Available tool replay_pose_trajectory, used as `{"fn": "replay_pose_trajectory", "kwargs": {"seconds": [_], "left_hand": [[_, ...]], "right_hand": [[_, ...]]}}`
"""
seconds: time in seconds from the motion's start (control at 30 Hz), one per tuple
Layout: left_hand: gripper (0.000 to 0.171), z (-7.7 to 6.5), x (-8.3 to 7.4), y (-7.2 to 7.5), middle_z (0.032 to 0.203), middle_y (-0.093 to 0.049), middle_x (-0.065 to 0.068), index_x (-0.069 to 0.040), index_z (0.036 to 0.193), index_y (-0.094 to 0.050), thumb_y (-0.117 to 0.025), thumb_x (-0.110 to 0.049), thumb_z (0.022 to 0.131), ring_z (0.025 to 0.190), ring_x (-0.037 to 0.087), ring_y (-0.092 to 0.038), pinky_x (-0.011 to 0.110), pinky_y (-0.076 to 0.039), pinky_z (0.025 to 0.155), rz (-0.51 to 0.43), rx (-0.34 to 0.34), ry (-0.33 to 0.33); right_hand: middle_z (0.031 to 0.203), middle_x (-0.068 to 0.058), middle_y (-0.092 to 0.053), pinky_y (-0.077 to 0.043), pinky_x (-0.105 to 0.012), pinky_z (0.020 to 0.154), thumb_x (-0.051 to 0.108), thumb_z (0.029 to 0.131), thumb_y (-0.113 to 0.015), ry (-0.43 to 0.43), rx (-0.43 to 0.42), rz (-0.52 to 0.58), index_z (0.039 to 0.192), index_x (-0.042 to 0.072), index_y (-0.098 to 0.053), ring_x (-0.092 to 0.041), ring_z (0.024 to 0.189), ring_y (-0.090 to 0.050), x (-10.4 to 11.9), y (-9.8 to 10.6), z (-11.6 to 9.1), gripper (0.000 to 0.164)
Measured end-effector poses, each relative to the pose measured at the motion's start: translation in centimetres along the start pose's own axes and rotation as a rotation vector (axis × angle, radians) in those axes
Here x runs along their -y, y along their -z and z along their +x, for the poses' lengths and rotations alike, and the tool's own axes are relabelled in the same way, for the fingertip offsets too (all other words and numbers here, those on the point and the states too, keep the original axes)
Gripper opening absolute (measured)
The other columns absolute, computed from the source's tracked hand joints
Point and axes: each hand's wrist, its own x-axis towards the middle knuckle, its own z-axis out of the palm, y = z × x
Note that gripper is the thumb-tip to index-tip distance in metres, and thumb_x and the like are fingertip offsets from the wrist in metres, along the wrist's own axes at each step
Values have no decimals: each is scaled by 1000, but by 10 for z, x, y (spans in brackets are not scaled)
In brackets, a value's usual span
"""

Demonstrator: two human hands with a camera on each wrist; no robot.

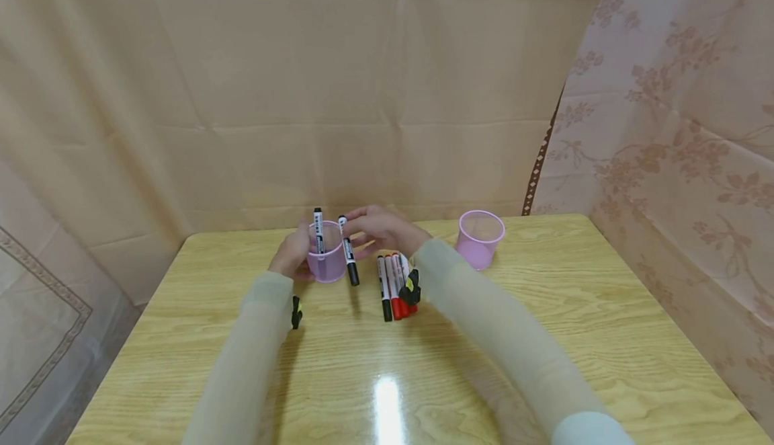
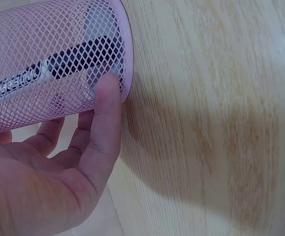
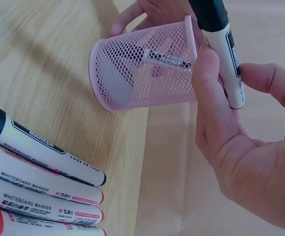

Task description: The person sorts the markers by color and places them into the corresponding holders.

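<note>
A pink mesh pen cup (image 1: 329,272) stands upright at the back of the table, left of the middle. My left hand (image 1: 291,254) holds its left side, thumb (image 2: 107,110) along the mesh near the base and fingers curled round behind. Inside leans a black whiteboard marker (image 1: 318,231), its end above the rim. Just right of the cup, my right hand (image 1: 387,228) pinches another black whiteboard marker (image 3: 226,61) between thumb and fingers. That marker slants with its black cap down, its upper end beside the rim.
Right of the cup, a black marker (image 3: 53,150) and several red whiteboard markers (image 3: 46,200) lie side by side, partly hidden by my right wrist in the head view. A second pink mesh cup (image 1: 478,255) stands at the back right. Behind the wooden table (image 1: 544,310) hangs a beige cloth (image 1: 290,95).
</note>
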Motion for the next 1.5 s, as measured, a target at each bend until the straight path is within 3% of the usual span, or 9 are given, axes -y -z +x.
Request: {"fn": "replay_pose_trajectory", "kwargs": {"seconds": [0.23, 0.47, 0.77, 0.97, 1.23, 1.5], "left_hand": [[80, 1, 1, 0, 128, -55, 23, -1, 139, -47, -7, -61, 104, 101, 36, -61, 47, -57, 83, -2, 1, 2], [79, 0, -1, 1, 133, -53, 22, -2, 141, -46, -8, -60, 104, 104, 37, -60, 47, -57, 83, -13, 9, -2], [77, 1, 1, 0, 131, -53, 21, -2, 136, -49, -8, -59, 104, 105, 38, -59, 48, -56, 83, -16, 5, -10], [82, 2, 1, 1, 133, -53, 22, -2, 139, -48, -6, -62, 103, 107, 37, -58, 46, -56, 83, -9, 11, -4], [83, 2, 1, 0, 133, -54, 22, -1, 139, -49, -5, -63, 103, 106, 36, -59, 46, -57, 82, -2, 13, -5], [81, 2, 1, 0, 134, -51, 23, 0, 140, -48, -6, -59, 104, 105, 37, -58, 47, -57, 83, 1, 9, -19]], "right_hand": [[144, -24, -51, -62, -42, 75, 6, 96, -63, -8, -8, -1, 146, 3, -45, -40, 118, -60, 7, -1, 2, 54], [144, -22, -52, -58, -49, 87, 2, 93, -65, 19, -33, 30, 150, 3, -41, -39, 117, -61, 15, -7, 5, 62], [138, -23, -55, -62, -43, 74, -1, 92, -64, 44, -116, 98, 146, 4, -43, -38, 113, -64, 24, -17, 11, 58], [141, -25, -54, -60, -46, 81, 2, 93, -64, 100, -157, 149, 148, 5, -42, -37, 112, -64, 26, -21, 15, 59], [111, -15, -65, -62, -43, 74, -3, 90, -67, 181, -268, 207, 144, 9, -45, -35, 103, -67, 22, -25, 20, 60], [120, -14, -60, -62, -47, 75, -7, 90, -65, 298, -347, 245, 143, 9, -44, -24, 86, -65, 22, -28, 25, 60]]}}
